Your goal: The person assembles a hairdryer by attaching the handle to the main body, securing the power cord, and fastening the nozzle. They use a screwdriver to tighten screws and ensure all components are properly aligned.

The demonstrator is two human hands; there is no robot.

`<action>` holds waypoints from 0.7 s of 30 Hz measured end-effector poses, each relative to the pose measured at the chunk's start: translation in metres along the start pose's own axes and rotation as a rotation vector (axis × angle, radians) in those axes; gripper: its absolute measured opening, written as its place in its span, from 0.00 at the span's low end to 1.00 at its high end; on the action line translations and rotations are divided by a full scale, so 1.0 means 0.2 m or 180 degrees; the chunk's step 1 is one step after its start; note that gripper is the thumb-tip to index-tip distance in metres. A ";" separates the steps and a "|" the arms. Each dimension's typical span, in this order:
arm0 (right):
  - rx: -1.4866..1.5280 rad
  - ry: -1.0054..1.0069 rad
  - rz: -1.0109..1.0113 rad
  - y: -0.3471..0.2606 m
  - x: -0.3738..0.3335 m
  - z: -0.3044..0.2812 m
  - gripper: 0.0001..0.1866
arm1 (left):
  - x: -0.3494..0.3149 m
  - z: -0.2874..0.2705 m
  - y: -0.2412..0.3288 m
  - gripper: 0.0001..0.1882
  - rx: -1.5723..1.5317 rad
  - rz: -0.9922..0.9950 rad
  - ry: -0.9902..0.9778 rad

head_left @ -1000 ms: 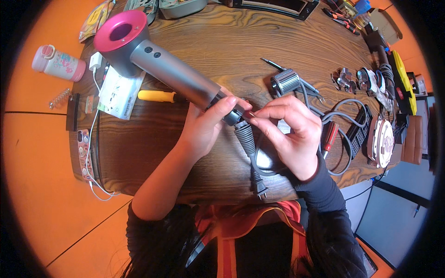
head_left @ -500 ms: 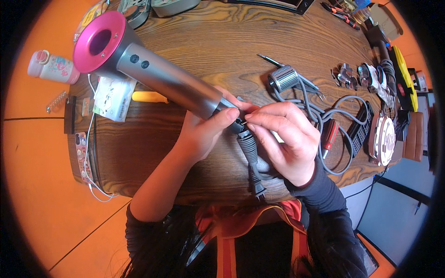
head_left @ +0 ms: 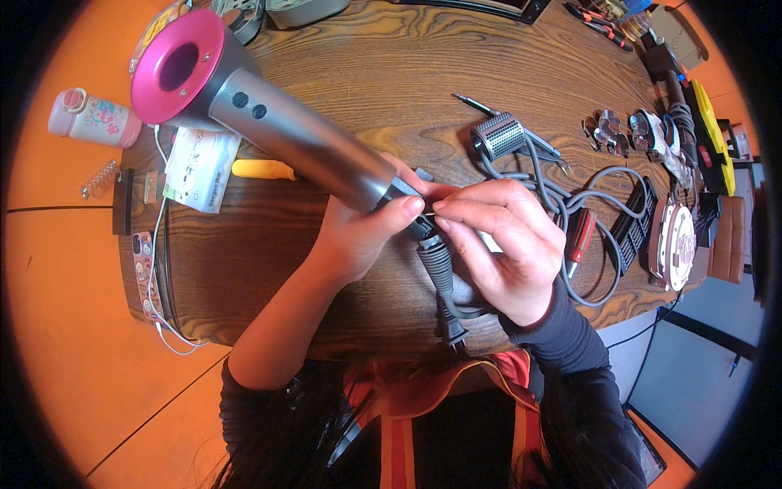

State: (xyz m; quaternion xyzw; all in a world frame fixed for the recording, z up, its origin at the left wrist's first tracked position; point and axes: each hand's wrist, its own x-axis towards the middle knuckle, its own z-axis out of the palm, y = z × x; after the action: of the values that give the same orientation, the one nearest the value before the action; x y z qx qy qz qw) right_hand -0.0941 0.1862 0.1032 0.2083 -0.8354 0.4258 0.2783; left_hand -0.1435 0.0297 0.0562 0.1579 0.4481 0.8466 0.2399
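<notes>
A grey hair dryer (head_left: 305, 138) with a pink ring at its head slants from upper left down to the middle. My left hand (head_left: 358, 232) is closed around the bottom of its handle, thumb on the exposed black inner part (head_left: 419, 228). From that end hangs the grey ribbed cord sleeve (head_left: 437, 262), with a plug (head_left: 454, 332) below it near the table edge. Beside my left thumb, my right hand (head_left: 509, 244) pinches a thin, tiny piece at the handle's open end; its kind is too small to tell. A perforated metal cylinder (head_left: 498, 136) lies beyond my right hand.
Grey cable loops (head_left: 562, 196), a red-handled screwdriver (head_left: 582, 236) and a black slotted tray (head_left: 635, 226) lie to the right. At left are a yellow handle (head_left: 262, 169), a white packet (head_left: 200, 173) and a bottle (head_left: 98, 120). Pliers (head_left: 599, 28) rest at far right.
The hair dryer's head has shifted slightly up and to the right. Both hands keep nearly the same place and grip, with the right fingers a touch farther right.
</notes>
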 end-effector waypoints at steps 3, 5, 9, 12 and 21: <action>0.0053 -0.0001 0.0001 0.00 0.00 0.00 0.10 | 0.00 -0.01 0.00 0.07 0.0162 0.0105 -0.0006; 0.0097 -0.0010 -0.0017 0.00 0.00 0.00 0.11 | 0.00 -0.01 0.00 0.07 0.0125 0.0101 -0.0026; 0.0162 0.0001 -0.0002 0.01 -0.01 0.01 0.10 | 0.01 0.00 0.00 0.07 0.0122 0.0098 0.0067; 0.0088 -0.0084 0.0011 0.01 -0.02 0.02 0.10 | 0.01 0.01 0.00 0.07 0.0120 0.0111 0.0193; -0.0193 -0.0155 0.0165 0.00 -0.01 0.02 0.11 | 0.01 0.00 0.01 0.09 0.0655 -0.0019 0.0201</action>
State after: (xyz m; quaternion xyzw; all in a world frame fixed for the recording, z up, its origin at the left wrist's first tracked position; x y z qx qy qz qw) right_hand -0.0931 0.1840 0.0999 0.1883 -0.8596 0.4021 0.2529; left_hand -0.1462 0.0306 0.0583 0.1536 0.5404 0.8000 0.2107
